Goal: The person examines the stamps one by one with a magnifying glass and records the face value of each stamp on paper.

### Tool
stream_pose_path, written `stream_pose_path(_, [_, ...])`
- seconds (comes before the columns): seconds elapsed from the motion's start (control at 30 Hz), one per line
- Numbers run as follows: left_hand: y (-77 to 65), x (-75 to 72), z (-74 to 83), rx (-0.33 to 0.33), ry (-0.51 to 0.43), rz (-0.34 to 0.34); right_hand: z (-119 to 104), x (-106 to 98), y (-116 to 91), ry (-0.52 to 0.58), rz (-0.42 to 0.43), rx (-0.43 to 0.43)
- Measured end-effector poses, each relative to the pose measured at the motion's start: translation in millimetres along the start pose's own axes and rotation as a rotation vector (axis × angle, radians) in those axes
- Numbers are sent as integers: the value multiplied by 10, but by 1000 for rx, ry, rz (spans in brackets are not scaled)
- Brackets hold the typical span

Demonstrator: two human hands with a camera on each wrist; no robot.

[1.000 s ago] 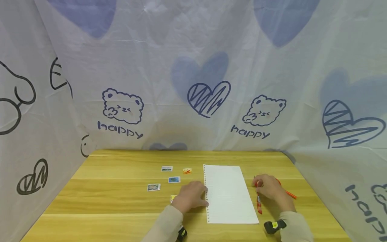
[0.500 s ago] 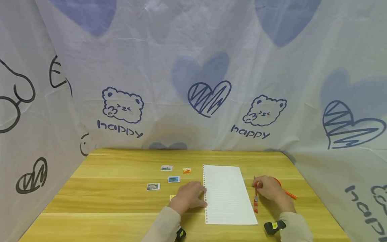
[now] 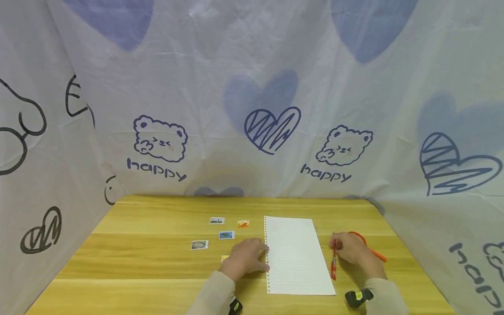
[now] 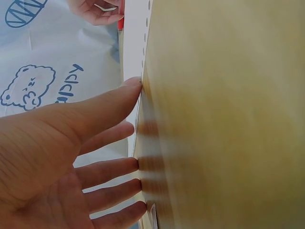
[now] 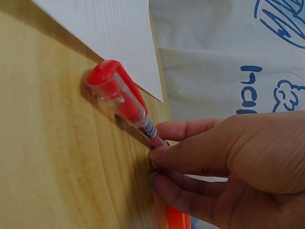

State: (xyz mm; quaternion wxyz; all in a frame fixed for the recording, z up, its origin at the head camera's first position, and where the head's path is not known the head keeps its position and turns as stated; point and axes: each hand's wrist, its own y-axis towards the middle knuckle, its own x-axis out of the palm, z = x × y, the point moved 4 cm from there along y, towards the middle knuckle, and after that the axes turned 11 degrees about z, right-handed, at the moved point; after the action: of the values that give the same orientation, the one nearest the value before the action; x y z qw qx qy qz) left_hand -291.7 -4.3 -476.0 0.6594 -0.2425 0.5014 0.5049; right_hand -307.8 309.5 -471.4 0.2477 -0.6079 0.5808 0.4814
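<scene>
A white lined sheet of paper (image 3: 297, 258) with punched holes along its left edge lies on the wooden table. My left hand (image 3: 246, 258) rests at that edge; in the left wrist view its thumb and fingers are spread and fairly straight, touching the paper's border. To the right of the sheet, my right hand (image 3: 352, 249) pinches a red pen (image 5: 116, 93) between thumb and fingertips. The pen's clear cap with a red clip points toward the near side, low over the table, close to the paper's right edge. The fingers hide its other end.
Several small stamp-like picture cards (image 3: 226, 235) lie left of the paper; a yellow one (image 3: 225, 258) is partly behind the left hand. An orange-red curved object (image 3: 378, 254) sits beyond the right hand. A printed white curtain (image 3: 252, 87) borders the table.
The pen's capped end has swung slightly left, toward the paper, while my right hand shifted a little. More of the orange-red object shows. My left hand has stayed at the sheet's edge.
</scene>
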Motion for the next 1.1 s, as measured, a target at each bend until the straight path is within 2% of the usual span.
stream_pose_path(0.3, [24, -19, 8, 2, 3, 3, 16, 20, 29, -31, 6, 8])
stream_pose_path(0.67, [19, 20, -10, -2, -1, 7, 21, 42, 7, -12, 16, -46])
stream_pose_path(1.1, [-21, 13, 0, -10, -13, -11, 2, 46, -16, 2, -12, -19])
